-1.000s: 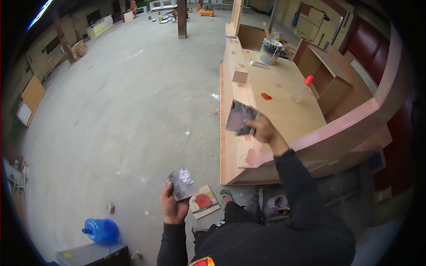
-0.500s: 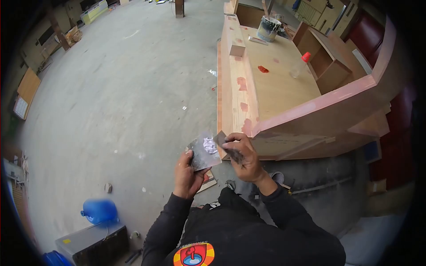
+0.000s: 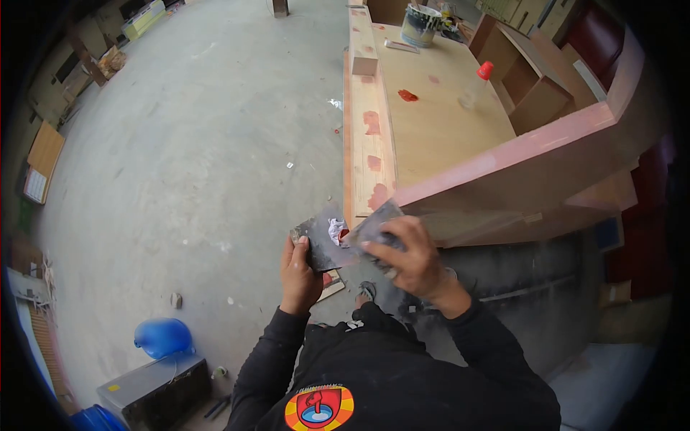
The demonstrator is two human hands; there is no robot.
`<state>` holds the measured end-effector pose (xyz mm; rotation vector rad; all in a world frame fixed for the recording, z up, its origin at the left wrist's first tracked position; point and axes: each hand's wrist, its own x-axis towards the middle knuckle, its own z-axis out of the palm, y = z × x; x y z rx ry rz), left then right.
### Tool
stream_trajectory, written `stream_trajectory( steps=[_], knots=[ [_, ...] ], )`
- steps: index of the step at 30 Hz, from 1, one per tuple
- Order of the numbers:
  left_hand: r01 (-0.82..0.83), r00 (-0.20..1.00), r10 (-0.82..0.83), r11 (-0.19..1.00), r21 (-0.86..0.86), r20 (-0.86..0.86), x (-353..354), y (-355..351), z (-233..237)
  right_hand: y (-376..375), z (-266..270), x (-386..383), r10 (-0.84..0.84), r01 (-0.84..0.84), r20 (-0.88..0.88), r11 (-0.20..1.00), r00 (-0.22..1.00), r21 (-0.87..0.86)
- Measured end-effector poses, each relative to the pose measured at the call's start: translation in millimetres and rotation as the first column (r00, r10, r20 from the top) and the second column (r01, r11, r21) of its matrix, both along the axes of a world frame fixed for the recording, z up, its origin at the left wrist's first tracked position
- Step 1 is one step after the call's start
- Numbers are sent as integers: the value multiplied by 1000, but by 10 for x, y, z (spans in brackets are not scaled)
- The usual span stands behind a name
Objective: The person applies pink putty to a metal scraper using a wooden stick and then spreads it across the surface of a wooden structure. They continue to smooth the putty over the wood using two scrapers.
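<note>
My left hand (image 3: 300,279) grips a flat metal plate (image 3: 320,251) by its near left edge, thumb on top. On the plate sits a lump of whitish putty (image 3: 336,230) with a red dab (image 3: 344,235) at its right side. My right hand (image 3: 419,260) is closed around a thin grey putty scraper (image 3: 375,224), whose lower left part overlaps the plate's right edge in this view. Just beyond both hands is the end of a wooden counter (image 3: 368,172) bearing several pinkish-red filler patches.
On the counter top are a smeared paint bucket (image 3: 421,27), a red blob (image 3: 407,95) and a clear bottle with a red cap (image 3: 485,70). A pink-edged panel (image 3: 510,154) rises at right. A blue water jug (image 3: 164,337) and a dark box (image 3: 158,388) are at lower left.
My right hand has turned the scraper so its broad face shows. A red dab now shows beside the white putty. My view has shifted slightly, and the counter appears further left.
</note>
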<state>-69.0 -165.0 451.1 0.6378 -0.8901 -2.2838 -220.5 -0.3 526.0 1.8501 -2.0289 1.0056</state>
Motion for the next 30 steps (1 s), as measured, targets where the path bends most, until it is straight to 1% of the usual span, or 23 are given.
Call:
stream_trajectory(
  steps=[1,2,3,4,5,7,9,10,11,12,13,14,16,17,18,19,20,22,23,24,26,28,30],
  knots=[
    [9,1000,-9,1000,2,9,-39,39,-48,2,-68,20,-13,24,-102,993,995,116],
    [-9,998,18,990,-139,65,-82,82,-92,43,-50,7,-22,33,-94,993,995,117],
    [-22,992,56,961,-277,113,-138,124,-43,82,16,-4,-27,37,-63,986,998,163],
    [-25,992,58,961,-277,115,-188,170,13,94,57,-37,-25,32,-35,978,999,206],
    [-31,991,61,971,-237,122,-199,235,81,102,49,-53,-34,31,19,989,999,142],
    [-25,989,53,980,-195,141,-195,326,103,118,-131,-90,-37,33,21,987,999,156],
    [-16,987,59,962,-273,152,-219,325,14,130,-127,-143,-34,33,5,986,999,164],
    [-20,987,63,961,-275,149,-217,313,3,144,-27,-141,-7,-6,101,992,995,126],
    [36,987,11,958,-284,162,-175,316,-11,180,4,-95,12,-31,205,996,979,87],
    [101,983,-51,952,-290,176,-142,341,-14,199,-75,-34,-5,-15,213,996,977,90],
    [60,998,-61,992,110,6,-169,386,121,178,-213,10,41,-49,259,998,965,26],
    [73,997,-73,991,111,2,-160,403,123,171,-348,42,89,-80,297,996,951,-41],
    [91,996,-91,985,149,-3,-83,414,113,224,-557,126,78,-58,284,995,956,-77],
    [101,995,-102,984,150,-3,-28,420,94,265,-642,168,31,-16,318,999,948,-51],
    [64,998,-63,980,186,-14,45,417,72,312,-705,227,-19,29,352,999,936,-23],
    [33,999,-28,975,220,-25,121,392,64,376,-738,276,-31,9,284,997,958,77],
    [53,998,-47,974,218,-29,206,345,75,424,-829,354,-49,29,280,997,959,76],
    [37,998,-36,999,26,-48,363,234,82,460,-929,514,-161,126,339,985,927,122],
    [28,999,-28,1000,10,-19,458,179,62,490,-947,587,-218,190,348,975,912,113],
    [33,999,-33,999,21,-19,541,142,30,466,-836,670,-226,194,345,973,911,123],
    [72,997,-71,997,-3,37,748,73,-32,346,-581,872,-152,141,347,988,925,57],
    [91,994,-92,996,19,52,919,22,-185,275,-552,1041,-152,152,371,988,916,30],
    [91,994,-100,981,171,43,1063,7,-270,254,-553,1187,-139,175,547,985,825,-13]
  ],
)
